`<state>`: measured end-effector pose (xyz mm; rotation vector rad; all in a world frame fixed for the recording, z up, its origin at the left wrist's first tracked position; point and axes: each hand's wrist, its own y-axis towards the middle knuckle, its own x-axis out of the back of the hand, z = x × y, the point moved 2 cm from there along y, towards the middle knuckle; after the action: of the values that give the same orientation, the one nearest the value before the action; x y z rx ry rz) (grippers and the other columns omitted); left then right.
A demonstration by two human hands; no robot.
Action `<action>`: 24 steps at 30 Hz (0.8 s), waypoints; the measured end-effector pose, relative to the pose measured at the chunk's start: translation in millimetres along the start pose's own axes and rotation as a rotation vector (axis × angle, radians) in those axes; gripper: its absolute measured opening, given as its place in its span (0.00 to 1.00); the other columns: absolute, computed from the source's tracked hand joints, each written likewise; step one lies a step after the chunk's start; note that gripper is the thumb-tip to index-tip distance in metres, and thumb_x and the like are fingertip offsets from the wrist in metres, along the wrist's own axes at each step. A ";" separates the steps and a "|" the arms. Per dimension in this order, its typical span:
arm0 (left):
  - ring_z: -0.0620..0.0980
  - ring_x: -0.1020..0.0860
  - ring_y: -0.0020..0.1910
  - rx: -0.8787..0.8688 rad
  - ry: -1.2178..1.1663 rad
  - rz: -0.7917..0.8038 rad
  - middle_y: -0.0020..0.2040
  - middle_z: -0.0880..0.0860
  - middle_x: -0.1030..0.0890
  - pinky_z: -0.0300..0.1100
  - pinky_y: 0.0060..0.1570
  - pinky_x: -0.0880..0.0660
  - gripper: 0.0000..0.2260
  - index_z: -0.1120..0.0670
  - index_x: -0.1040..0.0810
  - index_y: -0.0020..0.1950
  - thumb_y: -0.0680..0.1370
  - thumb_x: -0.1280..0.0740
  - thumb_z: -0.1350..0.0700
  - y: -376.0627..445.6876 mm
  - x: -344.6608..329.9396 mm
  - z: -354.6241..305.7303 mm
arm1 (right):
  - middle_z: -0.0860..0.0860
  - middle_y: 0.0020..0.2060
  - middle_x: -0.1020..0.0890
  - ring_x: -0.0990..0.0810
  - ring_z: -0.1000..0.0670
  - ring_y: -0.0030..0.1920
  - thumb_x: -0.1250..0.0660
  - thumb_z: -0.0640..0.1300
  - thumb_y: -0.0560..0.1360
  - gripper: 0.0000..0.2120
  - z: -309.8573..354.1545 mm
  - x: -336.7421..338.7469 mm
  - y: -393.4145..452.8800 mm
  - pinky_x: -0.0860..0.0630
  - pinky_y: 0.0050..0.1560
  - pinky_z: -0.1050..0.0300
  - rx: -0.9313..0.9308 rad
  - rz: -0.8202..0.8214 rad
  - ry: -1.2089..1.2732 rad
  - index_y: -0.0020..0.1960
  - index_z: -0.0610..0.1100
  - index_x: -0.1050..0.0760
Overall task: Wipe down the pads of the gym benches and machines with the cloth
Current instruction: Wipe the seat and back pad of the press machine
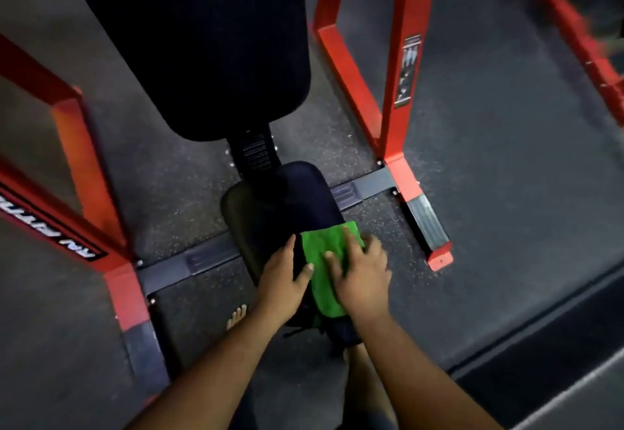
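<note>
Both hands work the seat pad [270,213]: my right hand [361,274] presses the green cloth [320,260] flat-fingered at its near right edge, left hand [283,274] grips the pad edge; next, sweep toward the far end

White letters on a black strip on the left red frame [60,227], too blurred to read; a pictogram sticker [407,71] on the right upright, unreadable.

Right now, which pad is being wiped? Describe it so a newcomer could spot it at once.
Find the red steel frame standing on the dark rubber floor, with a long black back pad between its uprights. Just below that pad sits the smaller black seat pad. It alone has the green cloth lying on it, under the right hand, while the left hand holds its edge.
</note>
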<state>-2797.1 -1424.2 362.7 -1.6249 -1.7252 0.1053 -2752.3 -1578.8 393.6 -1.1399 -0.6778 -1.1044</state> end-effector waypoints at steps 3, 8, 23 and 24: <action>0.51 0.47 0.82 -0.002 0.282 -0.085 0.82 0.51 0.42 0.52 0.79 0.50 0.34 0.50 0.41 0.82 0.79 0.53 0.36 -7.4 -10.4 28.9 | 0.48 0.82 0.61 0.64 0.39 0.81 0.51 0.75 0.76 0.39 -2.4 -25.0 -10.2 0.50 0.72 0.24 0.182 0.281 -0.222 0.82 0.62 0.58; 0.44 0.57 0.82 0.005 0.412 -0.264 0.83 0.46 0.48 0.57 0.78 0.63 0.29 0.49 0.40 0.81 0.82 0.55 0.40 -11.2 -28.7 35.8 | 0.52 0.80 0.69 0.71 0.41 0.79 0.55 0.75 0.77 0.39 -19.1 -28.7 1.0 0.53 0.72 0.23 0.218 0.365 -0.260 0.81 0.62 0.65; 0.45 0.47 0.81 -0.035 0.438 -0.355 0.82 0.46 0.41 0.63 0.78 0.51 0.30 0.51 0.38 0.80 0.78 0.50 0.50 22.5 -33.9 33.1 | 0.52 0.81 0.66 0.64 0.34 0.80 0.51 0.79 0.73 0.40 3.2 -30.9 59.9 0.45 0.68 0.20 0.318 0.420 -0.223 0.78 0.69 0.65; 0.44 0.48 0.81 -0.037 0.431 -0.354 0.82 0.46 0.41 0.63 0.78 0.51 0.28 0.50 0.38 0.80 0.79 0.50 0.50 22.4 -34.0 33.9 | 0.53 0.81 0.66 0.62 0.34 0.80 0.49 0.77 0.74 0.39 2.7 -32.5 64.4 0.39 0.68 0.22 0.318 0.424 -0.215 0.78 0.70 0.63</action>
<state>-2800.6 -1435.9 311.1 -1.2290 -1.6441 -0.4193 -2703.3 -1563.9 342.7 -1.0694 -0.7074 -0.4992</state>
